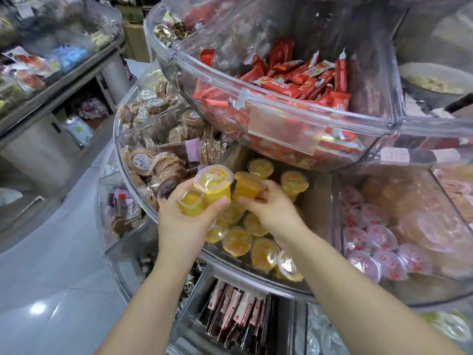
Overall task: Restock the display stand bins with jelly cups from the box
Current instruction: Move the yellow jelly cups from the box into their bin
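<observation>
Restock partway: bin [317, 201] holds some cups, floor showing; left hand [184, 213] fingers clamp two cups [204, 192], right hand [271, 203] fingers pinch another [247, 184]; box unseen.

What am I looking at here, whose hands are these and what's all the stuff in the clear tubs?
There is one picture, from a camera worn on a person's head, looking down at their own bare hands. The left hand grips two yellow jelly cups; the right hand holds a third cup. Below them is a clear display stand bin partly filled with more yellow cups. Neighbouring bins hold wrapped brown biscuits, pink-lidded cups, and, one tier up, red snack packets.
</observation>
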Demonstrator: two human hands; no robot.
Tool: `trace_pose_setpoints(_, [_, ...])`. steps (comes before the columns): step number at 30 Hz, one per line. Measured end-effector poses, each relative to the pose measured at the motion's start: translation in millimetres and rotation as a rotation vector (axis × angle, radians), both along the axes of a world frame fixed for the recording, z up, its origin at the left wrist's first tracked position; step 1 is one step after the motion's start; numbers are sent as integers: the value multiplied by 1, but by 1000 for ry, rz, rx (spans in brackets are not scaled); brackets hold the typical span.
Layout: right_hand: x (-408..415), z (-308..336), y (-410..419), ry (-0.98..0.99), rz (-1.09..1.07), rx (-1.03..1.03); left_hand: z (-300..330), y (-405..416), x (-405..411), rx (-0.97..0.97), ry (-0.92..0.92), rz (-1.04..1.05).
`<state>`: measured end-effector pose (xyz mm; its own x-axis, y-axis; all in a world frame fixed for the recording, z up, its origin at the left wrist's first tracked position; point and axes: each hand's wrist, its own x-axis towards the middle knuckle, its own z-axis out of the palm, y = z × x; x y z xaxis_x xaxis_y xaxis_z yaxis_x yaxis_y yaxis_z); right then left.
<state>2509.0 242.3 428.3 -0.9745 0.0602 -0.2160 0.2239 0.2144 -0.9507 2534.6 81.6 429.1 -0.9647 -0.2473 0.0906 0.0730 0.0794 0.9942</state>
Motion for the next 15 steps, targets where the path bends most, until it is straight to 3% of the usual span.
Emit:
trace_pose_setpoints(4, [-18,-9,-12,125,2,301,1,-3,0,101,-4,4])
trace_pose_setpoints(9, [-25,-31,-10,-21,-22,257,1,-3,1,80,7,-14])
trace_pose_setpoints(15, [-37,-29,-19,-111,-227,266,1,-3,0,76,1,-8])
